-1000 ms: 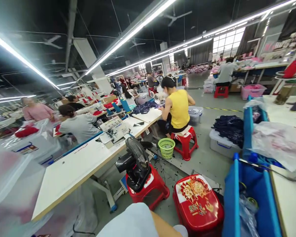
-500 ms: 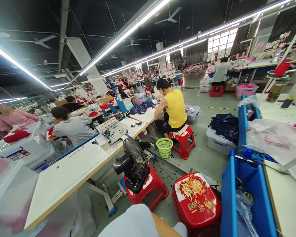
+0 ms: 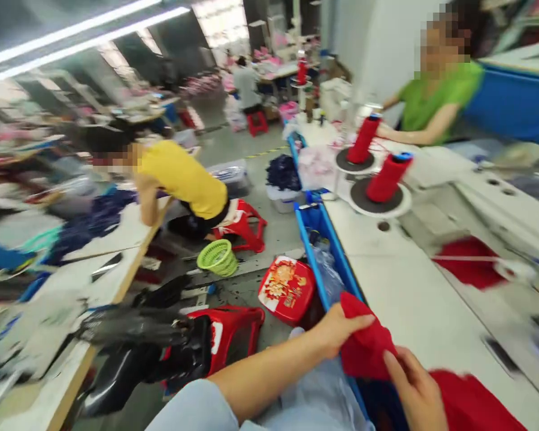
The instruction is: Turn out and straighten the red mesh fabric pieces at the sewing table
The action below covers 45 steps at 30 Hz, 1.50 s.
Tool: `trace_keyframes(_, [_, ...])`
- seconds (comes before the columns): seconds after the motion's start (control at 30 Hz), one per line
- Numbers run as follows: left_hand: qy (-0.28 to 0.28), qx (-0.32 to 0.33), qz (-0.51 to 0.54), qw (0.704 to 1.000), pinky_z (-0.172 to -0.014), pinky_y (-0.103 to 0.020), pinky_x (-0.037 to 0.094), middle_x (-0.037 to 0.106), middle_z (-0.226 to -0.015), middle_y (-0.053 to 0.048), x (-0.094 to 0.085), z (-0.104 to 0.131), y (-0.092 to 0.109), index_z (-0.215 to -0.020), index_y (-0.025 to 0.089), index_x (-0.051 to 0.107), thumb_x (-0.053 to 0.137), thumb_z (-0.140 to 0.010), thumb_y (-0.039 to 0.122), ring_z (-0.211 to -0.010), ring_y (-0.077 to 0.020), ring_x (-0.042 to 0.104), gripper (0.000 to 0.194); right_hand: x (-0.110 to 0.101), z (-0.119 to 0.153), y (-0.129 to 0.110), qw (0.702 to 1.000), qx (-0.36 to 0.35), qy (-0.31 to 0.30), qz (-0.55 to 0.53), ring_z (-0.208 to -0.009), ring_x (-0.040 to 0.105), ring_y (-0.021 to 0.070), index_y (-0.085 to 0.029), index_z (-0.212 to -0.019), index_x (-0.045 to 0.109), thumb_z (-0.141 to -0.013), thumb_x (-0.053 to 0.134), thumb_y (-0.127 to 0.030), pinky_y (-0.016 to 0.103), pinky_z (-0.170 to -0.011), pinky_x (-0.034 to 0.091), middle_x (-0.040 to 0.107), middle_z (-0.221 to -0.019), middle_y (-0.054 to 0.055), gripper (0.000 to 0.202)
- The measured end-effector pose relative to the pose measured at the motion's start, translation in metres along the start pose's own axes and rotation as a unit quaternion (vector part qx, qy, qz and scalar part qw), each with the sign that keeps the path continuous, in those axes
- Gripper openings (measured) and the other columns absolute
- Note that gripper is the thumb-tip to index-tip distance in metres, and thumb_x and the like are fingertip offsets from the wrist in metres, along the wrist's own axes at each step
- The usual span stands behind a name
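Low at the right of the head view, my left hand [image 3: 340, 328] pinches the upper edge of a piece of red cloth [image 3: 367, 344]. My right hand [image 3: 417, 389] grips the same cloth farther right, thumb and fingers closed on it. The cloth hangs between both hands over a blue fabric bin [image 3: 326, 257] beside a white sewing table [image 3: 377, 269]. More red cloth [image 3: 474, 401] lies to the right of my right hand. Another red piece [image 3: 469, 260] rests near the machine.
Two red thread cones [image 3: 388, 178] stand on the table, with a phone [image 3: 500, 354] at its right. A person in green [image 3: 449, 102] sits across; a person in yellow [image 3: 184, 179] sits left. A red stool [image 3: 290, 289] and black fan [image 3: 139, 341] stand nearby.
The view has swung right and down. Both hands, hidden before, now show with red cloth between them. The sewing table, thread cones and person in green have come into view.
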<state>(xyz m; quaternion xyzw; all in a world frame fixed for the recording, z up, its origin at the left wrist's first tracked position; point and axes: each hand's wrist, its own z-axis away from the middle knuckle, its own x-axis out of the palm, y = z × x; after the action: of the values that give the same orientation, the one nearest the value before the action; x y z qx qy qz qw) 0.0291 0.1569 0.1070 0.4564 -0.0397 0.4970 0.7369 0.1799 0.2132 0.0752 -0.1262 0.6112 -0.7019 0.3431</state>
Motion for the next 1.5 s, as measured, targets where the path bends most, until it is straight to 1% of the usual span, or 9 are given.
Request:
trace_keyframes(0.2, [-0.098, -0.043, -0.043, 0.993, -0.074, -0.029, 0.047, 0.07, -0.076, -0.006, 0.016, -0.012, 0.001, -0.083, 0.011, 0.066, 0.084, -0.051, 0.041, -0.07, -0.0163, 0.063, 0.047, 0.001, 0.013, -0.025, 0.992, 0.019, 0.092, -0.079, -0.054, 0.037, 0.0119, -0.02, -0.06, 0.046, -0.079, 0.057, -0.053, 0.023, -0.05, 0.037, 0.039, -0.058, -0.004, 0.04])
trace_keyframes(0.47, [-0.13, -0.094, -0.093, 0.983, -0.056, -0.023, 0.044, 0.064, -0.059, -0.002, 0.034, -0.041, -0.003, -0.072, 0.012, 0.063, 0.081, -0.054, 0.047, -0.052, -0.0116, 0.057, 0.043, -0.015, 0.032, -0.01, 0.983, 0.049, 0.142, -0.104, -0.055, 0.04, 0.0124, -0.021, -0.064, 0.047, -0.08, 0.058, -0.05, 0.024, -0.049, 0.038, 0.042, -0.06, -0.003, 0.034])
trace_keyframes(0.6, [-0.178, -0.135, -0.106, 0.969, -0.056, -0.023, 0.045, 0.065, -0.06, -0.002, 0.048, -0.042, -0.014, -0.075, 0.012, 0.065, 0.082, -0.054, 0.045, -0.051, -0.0109, 0.057, 0.043, -0.02, 0.031, -0.009, 0.966, 0.043, 0.237, -0.094, -0.056, 0.046, 0.0136, -0.02, -0.092, 0.057, -0.07, 0.067, -0.05, 0.026, -0.054, 0.043, 0.053, -0.066, -0.001, 0.039])
trace_keyframes(0.7, [-0.221, -0.159, -0.128, 0.954, -0.062, -0.025, 0.047, 0.067, -0.064, -0.004, 0.057, -0.036, -0.019, -0.078, 0.012, 0.066, 0.079, -0.058, 0.048, -0.056, -0.0121, 0.059, 0.043, -0.023, 0.028, -0.012, 0.946, 0.07, 0.308, -0.074, -0.045, 0.038, 0.01, -0.019, -0.11, 0.056, -0.068, 0.069, -0.05, 0.026, -0.046, 0.04, 0.058, -0.067, -0.002, 0.054])
trace_keyframes(0.83, [-0.274, -0.141, -0.174, 0.935, -0.062, -0.022, 0.043, 0.067, -0.065, -0.004, 0.064, -0.026, -0.02, -0.075, 0.011, 0.066, 0.074, -0.064, 0.051, -0.058, -0.0112, 0.058, 0.043, -0.029, 0.018, -0.023, 0.941, 0.093, 0.291, -0.142, -0.037, 0.037, 0.0086, -0.016, -0.09, 0.065, -0.065, 0.071, -0.054, 0.024, -0.037, 0.031, 0.053, -0.05, -0.004, 0.046])
trace_keyframes(0.97, [-0.297, -0.117, -0.197, 0.927, -0.056, -0.022, 0.041, 0.066, -0.063, -0.003, 0.064, -0.022, -0.017, -0.078, 0.011, 0.067, 0.068, -0.07, 0.053, -0.054, -0.0117, 0.056, 0.043, -0.032, 0.012, -0.027, 0.937, 0.083, 0.278, -0.196, -0.039, 0.046, 0.0118, -0.016, -0.075, 0.068, -0.062, 0.073, -0.052, 0.025, -0.041, 0.036, 0.054, -0.041, -0.003, 0.038])
trace_keyframes(1.07, [-0.286, -0.132, -0.188, 0.93, -0.056, -0.024, 0.042, 0.067, -0.063, -0.005, 0.062, -0.023, -0.018, -0.078, 0.01, 0.067, 0.068, -0.071, 0.051, -0.053, -0.0131, 0.058, 0.042, -0.031, 0.011, -0.027, 0.926, 0.098, 0.265, -0.25, -0.043, 0.052, 0.0143, -0.016, -0.074, 0.07, -0.061, 0.073, -0.05, 0.026, -0.045, 0.039, 0.06, -0.043, 0.001, 0.036])
trace_keyframes(1.3, [-0.218, -0.218, -0.08, 0.948, -0.069, -0.026, 0.048, 0.071, -0.078, -0.006, 0.06, -0.037, -0.022, -0.083, 0.012, 0.066, 0.077, -0.065, 0.037, -0.067, -0.0158, 0.064, 0.033, -0.036, 0.012, -0.021, 0.865, 0.156, 0.258, -0.4, -0.052, 0.059, 0.014, -0.017, -0.081, 0.069, -0.05, 0.08, -0.039, 0.023, -0.049, 0.041, 0.067, -0.053, 0.003, 0.039])
trace_keyframes(1.5, [-0.217, -0.282, -0.098, 0.929, -0.076, -0.028, 0.048, 0.072, -0.088, -0.01, 0.061, -0.047, -0.01, -0.094, 0.011, 0.067, 0.062, -0.08, 0.042, -0.078, -0.0178, 0.066, 0.035, -0.04, 0.017, -0.012, 0.888, 0.143, 0.27, -0.344, -0.044, 0.049, 0.0091, -0.018, -0.089, 0.064, -0.06, 0.077, -0.047, 0.019, -0.044, 0.032, 0.057, -0.045, -0.004, 0.043])
